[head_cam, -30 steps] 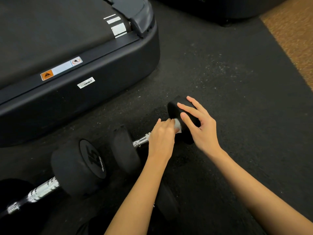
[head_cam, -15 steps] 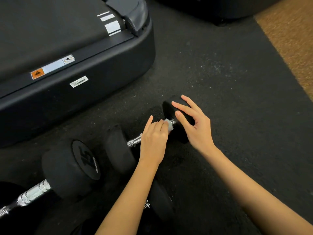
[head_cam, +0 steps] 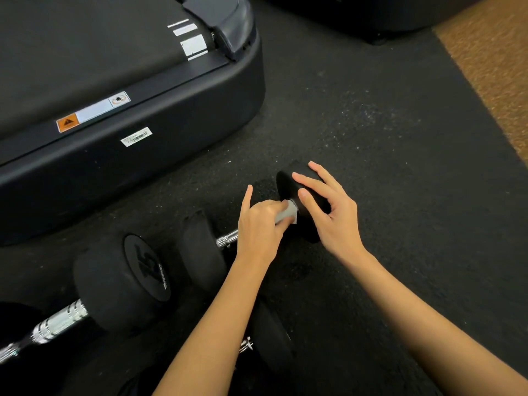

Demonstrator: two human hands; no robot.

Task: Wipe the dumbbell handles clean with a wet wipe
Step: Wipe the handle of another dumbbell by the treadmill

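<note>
The dumbbell (head_cam: 303, 207) being cleaned lies on the black rubber floor mat (head_cam: 371, 138), near the corner of a treadmill (head_cam: 171, 115), and its chrome handle (head_cam: 227, 240) shows only a short part beside the left hand. The left hand (head_cam: 260, 227) is clenched around the wet wipe (head_cam: 287, 214), which it presses on the handle just beside the far weight head, with the index finger pointing up. The right hand (head_cam: 334, 218) rests on that weight head with fingers spread and loose, not grasping; a second dumbbell (head_cam: 120, 284) marked 15 lies to the left.

open: rubber mat (head_cam: 385, 138) right | blocked: treadmill base (head_cam: 171, 155) left, 15 dumbbell (head_cam: 120, 281) near-left
</note>
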